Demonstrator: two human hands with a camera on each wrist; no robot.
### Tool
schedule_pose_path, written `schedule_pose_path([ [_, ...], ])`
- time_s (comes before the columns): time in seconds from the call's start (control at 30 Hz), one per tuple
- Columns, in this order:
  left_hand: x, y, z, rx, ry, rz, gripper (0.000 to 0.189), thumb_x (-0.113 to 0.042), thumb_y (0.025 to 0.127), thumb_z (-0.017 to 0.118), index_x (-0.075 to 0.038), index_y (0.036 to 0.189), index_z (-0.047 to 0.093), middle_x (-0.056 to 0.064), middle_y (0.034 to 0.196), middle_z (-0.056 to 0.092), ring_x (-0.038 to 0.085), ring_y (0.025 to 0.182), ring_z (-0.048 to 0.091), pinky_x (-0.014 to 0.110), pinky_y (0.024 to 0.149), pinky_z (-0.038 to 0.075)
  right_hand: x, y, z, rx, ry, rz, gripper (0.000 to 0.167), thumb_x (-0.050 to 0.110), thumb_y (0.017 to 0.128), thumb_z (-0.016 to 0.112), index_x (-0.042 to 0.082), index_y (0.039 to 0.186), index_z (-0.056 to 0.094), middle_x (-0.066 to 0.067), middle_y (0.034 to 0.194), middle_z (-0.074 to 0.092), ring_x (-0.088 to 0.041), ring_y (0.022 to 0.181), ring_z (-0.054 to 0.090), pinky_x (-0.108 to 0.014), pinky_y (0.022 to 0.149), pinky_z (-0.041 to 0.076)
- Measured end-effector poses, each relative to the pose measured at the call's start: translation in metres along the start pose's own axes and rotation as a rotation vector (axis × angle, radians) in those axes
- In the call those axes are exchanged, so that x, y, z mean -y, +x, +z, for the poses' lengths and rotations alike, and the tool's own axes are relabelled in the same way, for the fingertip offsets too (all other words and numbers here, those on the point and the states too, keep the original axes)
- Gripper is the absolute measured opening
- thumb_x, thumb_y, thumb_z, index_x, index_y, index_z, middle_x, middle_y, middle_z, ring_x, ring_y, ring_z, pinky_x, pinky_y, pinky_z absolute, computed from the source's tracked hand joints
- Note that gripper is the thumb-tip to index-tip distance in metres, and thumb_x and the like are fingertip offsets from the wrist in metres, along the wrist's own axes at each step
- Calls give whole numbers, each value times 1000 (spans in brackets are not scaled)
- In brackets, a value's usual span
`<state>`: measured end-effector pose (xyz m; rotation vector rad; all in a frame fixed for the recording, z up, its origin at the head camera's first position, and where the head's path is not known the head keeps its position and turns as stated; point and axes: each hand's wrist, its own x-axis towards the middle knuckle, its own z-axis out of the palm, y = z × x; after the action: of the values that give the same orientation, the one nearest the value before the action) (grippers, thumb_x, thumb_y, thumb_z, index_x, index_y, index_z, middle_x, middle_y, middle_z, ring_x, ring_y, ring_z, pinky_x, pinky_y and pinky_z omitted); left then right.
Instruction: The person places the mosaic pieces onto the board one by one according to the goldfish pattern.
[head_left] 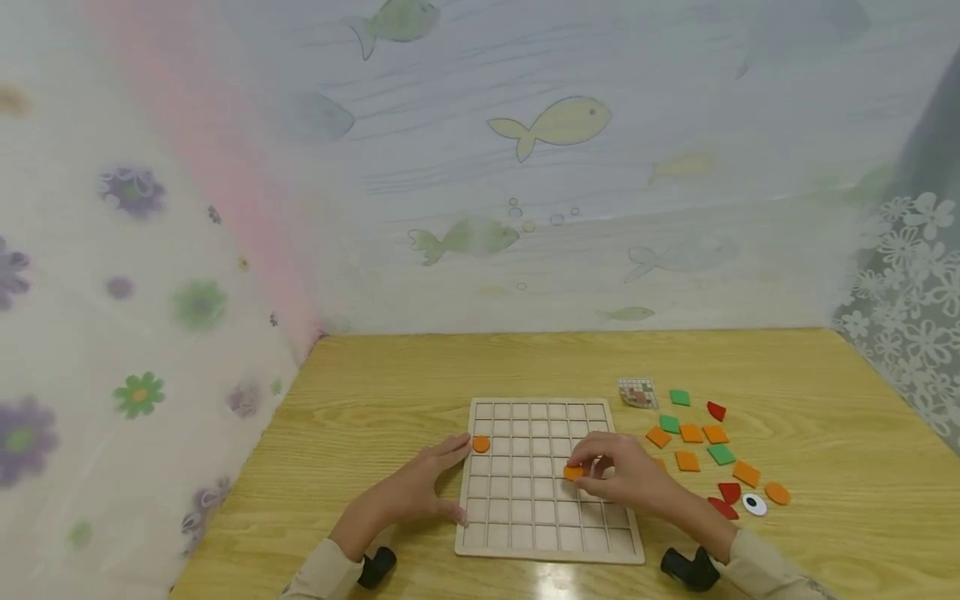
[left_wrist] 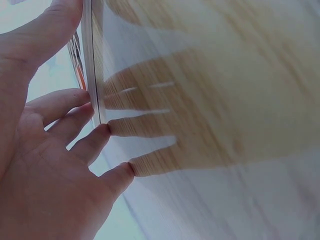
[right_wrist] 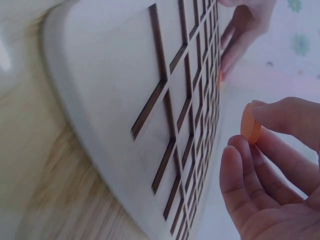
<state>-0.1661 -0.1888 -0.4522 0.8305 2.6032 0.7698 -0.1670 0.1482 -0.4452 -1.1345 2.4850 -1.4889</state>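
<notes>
A pale wooden grid board lies flat on the table. Along its left edge rests my left hand, fingers extended and thumb spread; in the left wrist view, fingertips touch the table and the board's side. Over the right half of the grid, my right hand pinches an orange disc between thumb and fingers. The right wrist view shows that disc held on edge, apart from the board's surface. A second orange disc sits in a cell of the leftmost column.
Right of the board lie several loose pieces: orange squares, green pieces, red pieces, an orange oval and a white eye piece. A small picture card lies behind. Patterned sheets border the table.
</notes>
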Motion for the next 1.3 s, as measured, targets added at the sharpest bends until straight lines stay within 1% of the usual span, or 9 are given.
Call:
schedule_pose_path([
  [0.3, -1, -1, 1, -1, -6, 3, 99, -47, 72, 77, -4, 148, 30, 8, 156, 19, 31, 142, 16, 58, 111, 12, 6, 17, 18, 49, 20, 21, 13, 5, 82, 72, 7, 95, 72, -2, 90, 66, -8, 75, 59, -25, 63, 55],
  [0.47, -2, -1, 0, 1, 0, -1, 99, -46, 72, 77, -4, 148, 30, 8, 156, 20, 31, 142, 16, 58, 110, 13, 8, 30, 30, 65, 25, -10, 11, 5, 82, 72, 6, 93, 72, -2, 89, 66, -6, 72, 59, -24, 62, 55],
  [0.63, -3, -1, -1, 0, 5, -18, 98, -45, 72, 77, -4, 148, 30, 9, 156, 20, 32, 142, 16, 58, 111, 13, 9, 43, 42, 104, 5, -36, 9, 6, 82, 73, 8, 91, 72, -1, 90, 66, -5, 73, 60, -23, 63, 54],
  [0.8, -2, 0, -1, 0, 15, -23, 98, -46, 72, 77, -4, 148, 30, 8, 156, 20, 32, 142, 17, 57, 111, 14, 9, 55, 53, 146, -21, -29, 9, 6, 82, 73, 10, 90, 72, 2, 87, 65, -2, 72, 58, -21, 62, 53],
  [1.13, 1, 1, 1, -1, 19, -9, 98, -50, 72, 75, -4, 147, 32, 8, 156, 20, 31, 142, 17, 56, 111, 18, 13, 74, 64, 216, -33, -3, 10, 5, 81, 73, 8, 90, 72, -1, 87, 65, -2, 71, 57, -20, 65, 52],
  [1.3, 1, 2, 0, 4, 15, -4, 98, -50, 73, 74, -4, 148, 30, 9, 156, 19, 31, 142, 17, 58, 110, 15, 13, 80, 68, 241, -38, -14, 9, 4, 81, 73, 6, 90, 72, -2, 84, 64, -2, 70, 56, -18, 65, 51],
])
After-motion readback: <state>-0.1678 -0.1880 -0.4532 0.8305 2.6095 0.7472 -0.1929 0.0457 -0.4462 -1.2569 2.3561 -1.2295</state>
